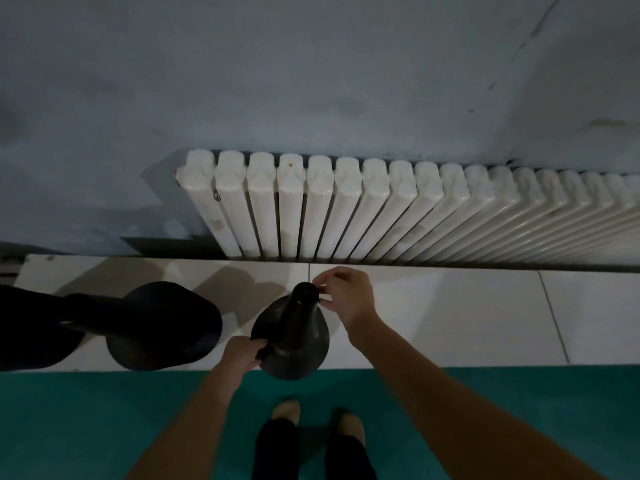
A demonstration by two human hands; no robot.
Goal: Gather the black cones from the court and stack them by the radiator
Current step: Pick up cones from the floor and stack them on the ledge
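Head view: I look down along my two bare forearms at the foot of a wall, in dim light.
Black cone: upright between my hands, narrow tip toward the radiator side, wide base over the edge where the white tiles meet the green floor. I cannot tell whether the base rests on the floor or hangs just above it.
Right grip: clamped on the cone's tip, thumb and fingertips pinching the rim of the small top opening from the right.
Left grip: clamped on the cone's flared base, fingers curled round its near-left edge.
Second black cone: lying on its side on the tiles just left of the held cone, apart from it, round base facing the camera. More dark shapes run on to the left edge; how many cones are there I cannot tell.
Radiator: white, ribbed, set against the blue-grey wall, directly beyond the held cone and running off to the right.
White tiles: a pale strip along the radiator's foot.
Green floor: under me, bordering the tiles.
Shoes: two pale toes below dark trouser legs, just behind the held cone.
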